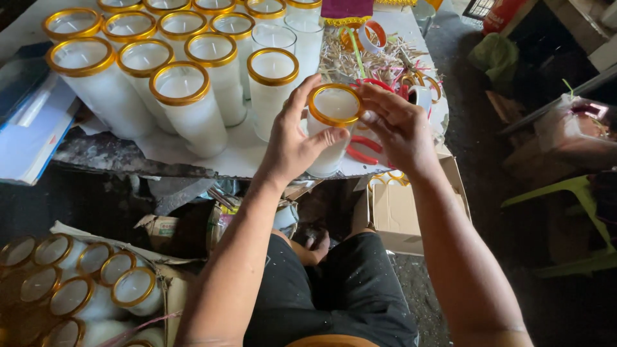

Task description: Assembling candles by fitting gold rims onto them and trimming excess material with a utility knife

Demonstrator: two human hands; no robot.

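Your lap in dark paint-flecked shorts [347,289] sits lowest in view, both forearms rising from it to the bench [212,154]. Your left hand [292,144] wraps the near and left side of a tall white glass candle jar with a gold rim band [334,106], thumb across its front wall, fingers curled behind. Your right hand [395,125] pinches the gold rim at its right edge, fingertips on the band. Both hands grasping the same jar.

Jar stands upright, long axis vertical, mouth facing up toward you, tipped slightly. It's at the bench's near edge, base hidden by your left hand, so can't tell if it rests on the surface or is lifted.

Around it: a cluster of matching white gold-rimmed candle jars [180,83] fills the bench's left and back, nearest one just left of your left hand. Two plain jars without gold bands [289,38] stand behind. Red-handled scissors [363,151] lie under and just right of the held jar. Pile of pale wick sticks [360,61] and loose gold tape rolls [424,87] sit behind your right hand. Open cardboard box [398,205] below the bench at right. Box of more gold-rimmed jars [83,289] on the floor at lower left. Blue folder [32,128] at far left.
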